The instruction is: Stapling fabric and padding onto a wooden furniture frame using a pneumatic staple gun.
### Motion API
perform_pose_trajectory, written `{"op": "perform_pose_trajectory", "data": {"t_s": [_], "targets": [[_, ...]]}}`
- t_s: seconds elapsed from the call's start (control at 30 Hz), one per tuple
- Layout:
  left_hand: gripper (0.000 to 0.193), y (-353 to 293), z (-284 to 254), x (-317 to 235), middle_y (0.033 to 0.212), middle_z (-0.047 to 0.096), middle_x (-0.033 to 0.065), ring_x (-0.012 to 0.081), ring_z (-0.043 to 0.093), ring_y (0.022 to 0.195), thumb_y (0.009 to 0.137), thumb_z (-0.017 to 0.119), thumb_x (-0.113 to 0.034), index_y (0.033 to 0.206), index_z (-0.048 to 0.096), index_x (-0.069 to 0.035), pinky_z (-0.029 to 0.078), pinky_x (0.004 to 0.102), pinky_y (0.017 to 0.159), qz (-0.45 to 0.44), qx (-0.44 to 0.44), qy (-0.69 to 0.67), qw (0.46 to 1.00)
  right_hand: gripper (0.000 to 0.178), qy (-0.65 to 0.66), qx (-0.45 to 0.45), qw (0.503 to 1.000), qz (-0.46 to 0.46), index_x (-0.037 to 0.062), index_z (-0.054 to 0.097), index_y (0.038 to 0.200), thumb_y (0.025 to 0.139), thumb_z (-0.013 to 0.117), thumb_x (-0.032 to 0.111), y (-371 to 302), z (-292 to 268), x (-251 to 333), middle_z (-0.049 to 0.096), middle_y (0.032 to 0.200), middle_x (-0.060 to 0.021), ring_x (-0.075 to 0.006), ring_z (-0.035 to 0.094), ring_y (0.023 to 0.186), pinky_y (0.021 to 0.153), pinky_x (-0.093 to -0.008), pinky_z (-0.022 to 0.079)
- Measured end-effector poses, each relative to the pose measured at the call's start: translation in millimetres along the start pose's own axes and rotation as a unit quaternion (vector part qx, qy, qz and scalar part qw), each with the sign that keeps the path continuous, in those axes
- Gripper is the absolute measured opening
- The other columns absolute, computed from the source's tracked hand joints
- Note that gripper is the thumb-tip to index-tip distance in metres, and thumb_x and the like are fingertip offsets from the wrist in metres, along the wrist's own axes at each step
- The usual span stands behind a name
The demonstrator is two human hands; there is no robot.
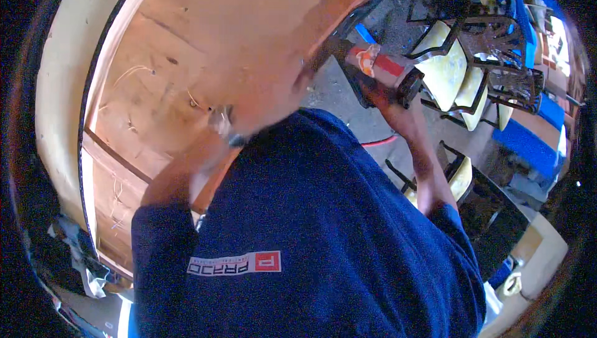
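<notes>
Dark blue shirt [323, 226] fills our view; our right hand [388, 98] clenches a red power tool [379, 64] at the plywood panel's [217, 39] edge, left hand [217, 120] blurred, grip unreadable; it could skid.

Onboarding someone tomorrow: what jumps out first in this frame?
A big curved plywood panel with a cream padded edge fills the upper left. At upper right, the right hand grips a red and black power tool against the panel's edge. The blurred left hand rests on the wood; yellow-seated metal chairs stand behind.

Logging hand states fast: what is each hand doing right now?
Left hand: blurred against the round wooden panel; grip cannot be told.
Right hand: closed on the red and black power tool.
</notes>
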State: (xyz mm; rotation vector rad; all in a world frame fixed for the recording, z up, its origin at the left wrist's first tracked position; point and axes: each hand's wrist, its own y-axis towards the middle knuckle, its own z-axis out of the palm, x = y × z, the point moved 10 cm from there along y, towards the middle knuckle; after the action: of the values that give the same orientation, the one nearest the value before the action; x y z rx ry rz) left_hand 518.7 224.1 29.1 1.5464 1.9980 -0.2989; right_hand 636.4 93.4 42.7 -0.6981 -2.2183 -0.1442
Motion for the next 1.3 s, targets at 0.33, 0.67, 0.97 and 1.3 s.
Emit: {"op": "perform_pose_trajectory", "data": {"t_s": [0.33,0.67,0.97,1.3], "targets": [[0.019,2,14,33,0.082,0.058,0.0111,0.0277,0.053,0.071,0.073,0.060,-0.011,0.091,0.058,-0.005,0.042,0.0368,0.063,-0.108,0.084,-0.113,0.984,0.035,-0.101,-0.006,0.986,-0.135,0.0052,0.061,0.117,0.083,0.067,0.012,-11,15,36,0.065,0.106,-0.0063,-0.0170,0.061,0.081,0.067,-0.0276,0.049],[0.028,-57,30,90,0.093,0.063,0.0082,0.0221,0.060,0.078,0.078,0.061,-0.009,0.105,0.056,-0.005,0.047,0.0306,0.068,-0.212,-0.006,-0.202,0.956,0.035,-0.024,0.045,0.997,-0.065,0.0040,0.061,0.116,0.083,0.066,0.011,-28,34,47,0.066,0.106,-0.0089,-0.0190,0.063,0.085,0.073,-0.0298,0.051],[0.027,5,-30,31,0.096,0.064,0.0084,0.0246,0.062,0.079,0.085,0.059,-0.012,0.112,0.057,-0.011,0.048,0.0315,0.066,0.078,-0.158,0.102,0.979,0.035,0.029,0.043,0.999,0.005,0.0018,0.062,0.113,0.080,0.069,0.012,-40,37,34,0.066,0.102,-0.0080,-0.0183,0.062,0.084,0.072,-0.0282,0.050],[0.015,66,-102,142,0.086,0.063,0.0062,0.0125,0.055,0.067,0.085,0.053,-0.008,0.098,0.061,-0.005,0.045,0.0258,0.059,-0.050,-0.249,-0.080,0.964,0.035,0.242,-0.084,0.914,0.315,0.0057,0.064,0.113,0.078,0.068,0.011,-42,-34,-62,0.068,0.104,-0.0082,-0.0210,0.063,0.091,0.078,-0.0294,0.048]]}}
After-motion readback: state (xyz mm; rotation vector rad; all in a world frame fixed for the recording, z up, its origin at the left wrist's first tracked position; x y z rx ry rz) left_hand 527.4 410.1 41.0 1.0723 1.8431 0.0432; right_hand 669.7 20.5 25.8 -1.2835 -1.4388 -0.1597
